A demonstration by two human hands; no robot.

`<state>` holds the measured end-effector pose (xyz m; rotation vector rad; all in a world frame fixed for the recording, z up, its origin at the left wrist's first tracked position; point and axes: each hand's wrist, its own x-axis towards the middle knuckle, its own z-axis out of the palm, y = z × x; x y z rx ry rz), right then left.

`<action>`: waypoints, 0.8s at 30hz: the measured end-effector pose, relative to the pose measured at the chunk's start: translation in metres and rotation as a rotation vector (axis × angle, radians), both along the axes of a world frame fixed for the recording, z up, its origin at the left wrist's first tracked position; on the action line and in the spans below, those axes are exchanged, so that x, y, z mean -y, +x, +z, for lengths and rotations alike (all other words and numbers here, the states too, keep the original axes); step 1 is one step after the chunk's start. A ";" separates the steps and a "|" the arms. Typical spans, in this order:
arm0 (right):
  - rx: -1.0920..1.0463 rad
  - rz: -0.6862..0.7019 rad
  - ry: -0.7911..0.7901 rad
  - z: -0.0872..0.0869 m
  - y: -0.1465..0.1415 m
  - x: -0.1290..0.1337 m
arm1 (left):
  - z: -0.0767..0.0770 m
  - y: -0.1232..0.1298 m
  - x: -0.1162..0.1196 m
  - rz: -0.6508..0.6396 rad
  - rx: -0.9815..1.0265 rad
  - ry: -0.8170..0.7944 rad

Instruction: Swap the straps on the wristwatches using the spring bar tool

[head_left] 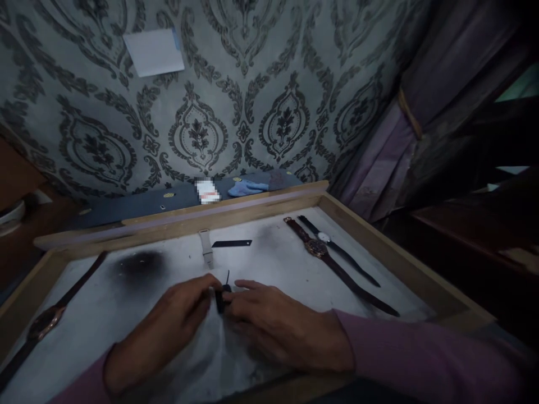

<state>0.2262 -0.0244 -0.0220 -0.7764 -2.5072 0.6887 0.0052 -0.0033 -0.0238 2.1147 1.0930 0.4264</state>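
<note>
While the left hand (164, 322) and the right hand (282, 322) meet over the near part of the shallow wooden tray (379, 247), what lies between them?

— A small black piece (219, 301), with a thin dark sliver (228, 276) standing up just beyond it. The fingers hide much of it.

— How does the grip stand?

— The left hand pinches the piece in its fingertips. The right hand's fingertips press against the other side, one finger lifted and reaching forward; whether its thumb closes from beneath cannot be told.

— And ahead of the hands?

— A grey strap (206, 249), with a flat black blade (232, 243) lying crosswise just beside it.

— Any watches?

— Three. On the right, a brown-strapped watch (315, 248) lies stretched out at a slant, and a pale-faced watch (324, 238) runs alongside. On the far left, another brown watch (45, 324) lies well apart from the left hand, near a dark patch (141, 268).

— Behind the tray?

— A dark blue surface (126, 207) bearing a blue cloth (248, 188) and a blurred white packet (208, 192); then a patterned wall (286, 126) with a white sheet (155, 52) on it, and a purple curtain (387, 163), tied back.
</note>
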 end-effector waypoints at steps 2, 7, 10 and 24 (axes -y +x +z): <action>-0.058 -0.021 0.011 0.001 0.002 -0.001 | -0.001 0.005 0.008 -0.039 -0.007 0.057; -0.064 -0.400 0.028 0.000 0.010 -0.015 | 0.007 0.007 0.012 -0.079 -0.136 0.141; 0.162 -0.494 0.056 -0.003 0.013 -0.029 | 0.018 0.008 0.015 -0.141 -0.244 0.135; 0.191 -0.197 0.098 0.001 0.011 -0.035 | 0.009 0.011 0.011 -0.069 0.014 0.000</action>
